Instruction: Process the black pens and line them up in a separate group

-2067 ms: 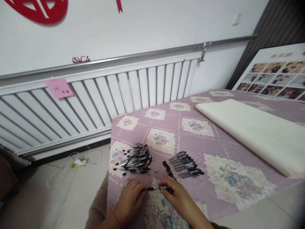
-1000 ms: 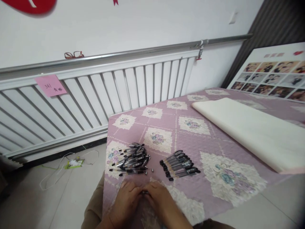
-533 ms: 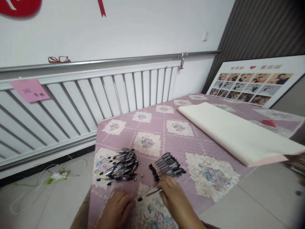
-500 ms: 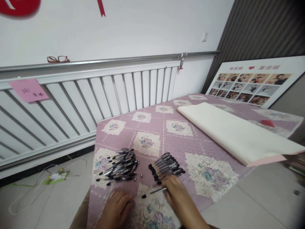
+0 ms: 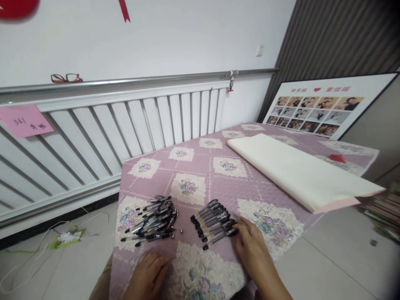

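A row of black-and-clear pens (image 5: pixel 217 223) lies side by side on the flowered cloth, slanting up to the right. My right hand (image 5: pixel 251 243) is at the right ends of the nearest pens, its fingertips closed around the end of the lowest one. That pen lies level with the row, and its black left tip shows. Left of the row is a loose heap of similar pens (image 5: pixel 156 218), some crossing each other. A small silvery cone-shaped piece (image 5: pixel 181 231) lies between heap and row. My left hand (image 5: pixel 150 271) rests below the heap, fingers curled, with nothing visible in it.
The table wears a purple flowered cloth (image 5: pixel 193 164). A large cream sheet (image 5: pixel 293 173) lies across its right part, near a red paper piece (image 5: pixel 338 158). A white radiator (image 5: pixel 125 125) runs behind. A photo board (image 5: pixel 318 110) leans at the back right.
My right hand has moved right and slightly up. The pen it carried below the row now lies along the row's near side. My left hand stays in about the same place.
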`<control>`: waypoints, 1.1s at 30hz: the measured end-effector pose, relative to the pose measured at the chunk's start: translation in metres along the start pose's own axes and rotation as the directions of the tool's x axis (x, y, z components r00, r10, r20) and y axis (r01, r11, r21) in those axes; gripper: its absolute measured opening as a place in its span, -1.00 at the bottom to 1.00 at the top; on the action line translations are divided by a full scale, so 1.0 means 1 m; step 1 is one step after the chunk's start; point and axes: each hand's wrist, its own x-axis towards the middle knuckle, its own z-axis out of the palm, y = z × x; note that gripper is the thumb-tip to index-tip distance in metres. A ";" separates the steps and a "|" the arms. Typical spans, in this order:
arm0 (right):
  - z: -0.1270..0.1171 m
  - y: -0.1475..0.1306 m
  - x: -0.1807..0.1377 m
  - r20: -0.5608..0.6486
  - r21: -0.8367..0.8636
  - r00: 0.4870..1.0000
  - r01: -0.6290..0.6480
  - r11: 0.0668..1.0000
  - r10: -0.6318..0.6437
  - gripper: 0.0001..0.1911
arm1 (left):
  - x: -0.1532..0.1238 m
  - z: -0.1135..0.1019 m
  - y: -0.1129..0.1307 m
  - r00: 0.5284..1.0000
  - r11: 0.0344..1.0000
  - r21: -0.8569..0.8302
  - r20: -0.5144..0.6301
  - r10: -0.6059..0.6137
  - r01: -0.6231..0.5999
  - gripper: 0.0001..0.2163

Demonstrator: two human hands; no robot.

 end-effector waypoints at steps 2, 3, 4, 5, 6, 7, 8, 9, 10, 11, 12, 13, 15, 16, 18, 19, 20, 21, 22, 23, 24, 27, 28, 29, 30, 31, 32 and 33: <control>-0.003 0.002 -0.004 0.014 -0.003 0.998 -0.056 0.998 0.056 -0.62 | 0.000 0.001 -0.001 1.000 1.000 0.000 -0.014 0.013 -0.013 -0.78; -0.005 0.001 -0.005 0.022 -0.010 0.996 -0.088 0.996 0.088 -0.54 | 0.000 0.001 -0.002 1.000 1.000 0.001 -0.020 0.022 -0.022 -0.78; -0.006 -0.002 -0.007 0.028 -0.022 0.992 -0.124 0.992 0.125 -0.44 | 0.000 0.001 -0.003 0.999 1.000 0.001 -0.022 0.031 -0.031 -0.78; -0.007 -0.007 -0.008 0.035 -0.038 0.987 -0.157 0.987 0.159 -0.36 | 0.001 0.002 -0.003 0.999 0.999 0.000 -0.021 0.035 -0.035 -0.78; -0.007 -0.012 -0.009 0.044 -0.054 0.981 -0.185 0.981 0.188 -0.30 | 0.001 0.002 -0.003 0.999 0.999 -0.002 -0.021 0.035 -0.035 -0.78; -0.006 -0.019 -0.009 0.055 -0.068 0.976 -0.207 0.976 0.210 -0.26 | 0.001 0.001 -0.003 0.999 0.999 -0.003 -0.016 0.032 -0.032 -0.78; -0.005 -0.026 -0.010 0.068 -0.076 0.973 -0.217 0.973 0.222 -0.23 | 0.002 0.001 -0.003 1.000 1.000 -0.004 -0.009 0.030 -0.030 -0.79; -0.003 -0.033 -0.010 0.084 -0.081 0.971 -0.217 0.973 0.223 -0.20 | 0.002 0.001 -0.003 1.000 1.000 -0.005 -0.004 0.028 -0.028 -0.79; -0.002 -0.041 -0.011 0.097 -0.086 0.970 -0.215 0.973 0.223 -0.18 | 0.002 0.000 -0.002 1.000 1.000 -0.005 0.000 0.026 -0.026 -0.79; 0.001 -0.048 -0.011 0.111 -0.092 0.968 -0.215 0.972 0.224 -0.16 | 0.002 0.000 -0.002 1.000 1.000 -0.005 0.001 0.023 -0.023 -0.79; 0.003 -0.056 -0.012 0.128 -0.097 0.967 -0.208 0.973 0.220 -0.15 | 0.002 -0.001 -0.001 1.000 1.000 -0.006 0.000 0.023 -0.023 -0.78; 0.005 -0.062 -0.013 0.148 -0.104 0.966 -0.199 0.975 0.213 -0.13 | 0.003 -0.001 0.000 1.000 1.000 -0.007 0.000 0.019 -0.019 -0.77; 0.008 -0.075 -0.014 0.187 -0.118 0.962 -0.179 0.977 0.199 -0.11 | 0.003 -0.002 0.000 1.000 1.000 -0.007 0.004 0.010 -0.010 -0.76; 0.010 -0.079 -0.015 0.205 -0.125 0.960 -0.167 0.978 0.190 -0.11 | 0.004 -0.002 0.001 1.000 1.000 -0.005 0.007 0.007 -0.007 -0.75; 0.013 -0.086 -0.015 0.230 -0.148 0.956 -0.153 0.977 0.184 -0.12 | 0.004 -0.002 0.001 1.000 1.000 0.004 0.004 0.008 -0.008 -0.75; 0.014 -0.088 -0.015 0.236 -0.161 0.953 -0.152 0.975 0.188 -0.13 | 0.004 -0.002 0.000 1.000 1.000 0.010 -0.001 0.012 -0.012 -0.75; 0.015 -0.089 -0.014 0.241 -0.173 0.951 -0.153 0.973 0.193 -0.14 | 0.004 -0.002 0.000 1.000 1.000 0.014 -0.011 0.021 -0.021 -0.76; 0.016 -0.090 -0.014 0.242 -0.181 0.950 -0.155 0.971 0.197 -0.15 | 0.004 -0.002 0.000 0.999 0.999 0.017 -0.024 0.030 -0.029 -0.76; 0.016 -0.090 -0.013 0.240 -0.186 0.950 -0.158 0.970 0.201 -0.17 | 0.004 -0.001 -0.001 0.999 0.999 0.017 -0.037 0.036 -0.035 -0.76; 0.017 -0.089 -0.013 0.235 -0.190 0.950 -0.160 0.969 0.203 -0.18 | 0.004 -0.001 -0.001 0.998 0.999 0.016 -0.044 0.040 -0.040 -0.77; 0.017 -0.088 -0.012 0.228 -0.192 0.952 -0.162 0.968 0.204 -0.20 | 0.004 0.000 -0.002 0.998 0.999 0.013 -0.049 0.043 -0.042 -0.77; 0.017 -0.086 -0.012 0.210 -0.196 0.956 -0.162 0.967 0.203 -0.24 | 0.003 0.001 -0.003 0.998 0.999 0.015 -0.053 0.042 -0.042 -0.76; 0.017 -0.086 -0.012 0.207 -0.196 0.957 -0.162 0.967 0.202 -0.25 | 0.003 0.001 -0.003 0.997 0.999 0.020 -0.059 0.047 -0.046 -0.76; 0.017 -0.085 -0.013 0.206 -0.195 0.958 -0.161 0.967 0.201 -0.26 | 0.003 0.001 -0.004 0.996 0.998 0.026 -0.067 0.054 -0.052 -0.75; 0.017 -0.085 -0.013 0.207 -0.193 0.958 -0.161 0.968 0.200 -0.26 | 0.002 0.002 -0.004 0.995 0.998 0.033 -0.074 0.062 -0.059 -0.74; 0.017 -0.084 -0.013 0.211 -0.189 0.957 -0.160 0.969 0.199 -0.26 | 0.002 0.002 -0.005 0.995 0.997 0.039 -0.079 0.068 -0.065 -0.74; 0.016 -0.084 -0.013 0.217 -0.182 0.956 -0.162 0.970 0.200 -0.25 | 0.002 0.002 -0.005 0.994 0.997 0.040 -0.078 0.071 -0.068 -0.74; 0.016 -0.083 -0.013 0.222 -0.174 0.954 -0.166 0.971 0.203 -0.24 | 0.002 0.002 -0.005 0.995 0.997 0.040 -0.068 0.069 -0.066 -0.74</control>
